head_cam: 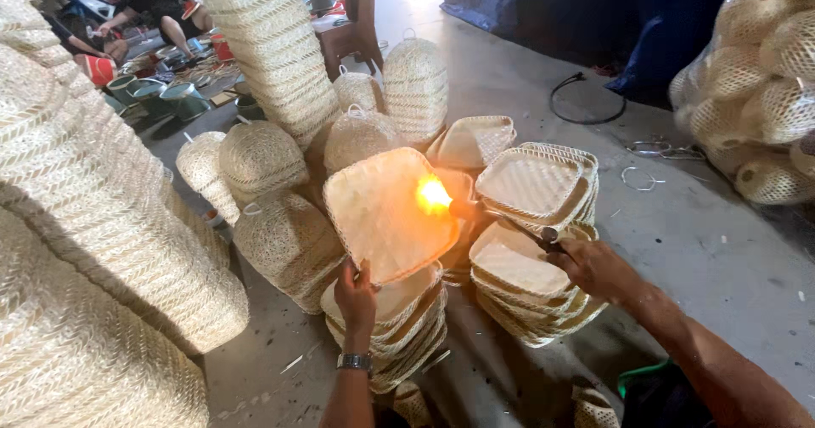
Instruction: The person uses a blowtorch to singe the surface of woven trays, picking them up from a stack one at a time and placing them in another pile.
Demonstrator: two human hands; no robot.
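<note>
Woven tray [382, 216], square and pale, stood tilted on edge above a stack of like trays [395, 330] on the concrete floor [705, 250]. The left hand [355, 296], a watch [354, 361] on its wrist, pinched the tray's lower rim between thumb and fingers. The right hand [594, 267] was closed around what seemed to be a torch [509, 224], its bright flame [434, 195] playing at the tray's right edge. Two more tray stacks [535, 241] sat just beside, to the right. Domed woven baskets [263, 160] crowded behind, and bagged ones [755, 88] lay toward the far right.
</note>
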